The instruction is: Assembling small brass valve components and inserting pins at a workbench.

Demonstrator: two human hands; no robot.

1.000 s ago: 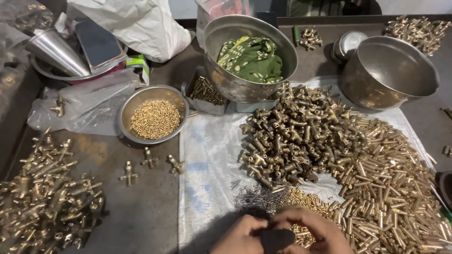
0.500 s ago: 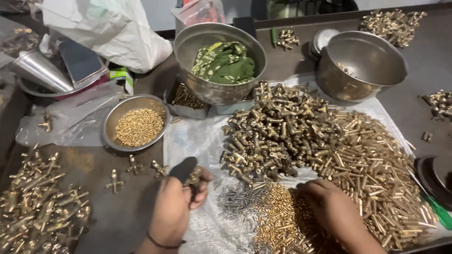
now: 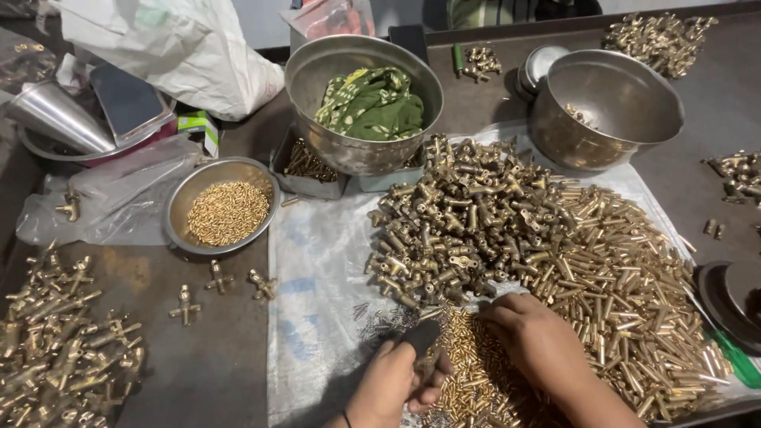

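left hand [image 3: 392,384] nearest, closed in a pinching grip round a dark-handled tool [image 3: 420,336], just left of the small brass pins [image 3: 468,372]. right hand [image 3: 533,337] resting palm down on those pins, fingers curled among them; grip there hard to tell, fingertips hidden. both hands over the pale plastic sheet [image 3: 317,301] spread on the counter [image 3: 214,372]. left of the pins, thin dark springs [image 3: 380,321] scattered on the sheet. right of the pins, a wide heap of brass tubes [image 3: 634,293]. beyond the pins, a mound of brass fittings [image 3: 460,214]. far left of the pins, assembled cross-shaped pieces [image 3: 55,341]. farther back left, a steel bowl of small brass beads [image 3: 226,210]. behind the mound, a steel pot holding green cloth [image 3: 369,103], and right of it a large steel bowl [image 3: 606,107].
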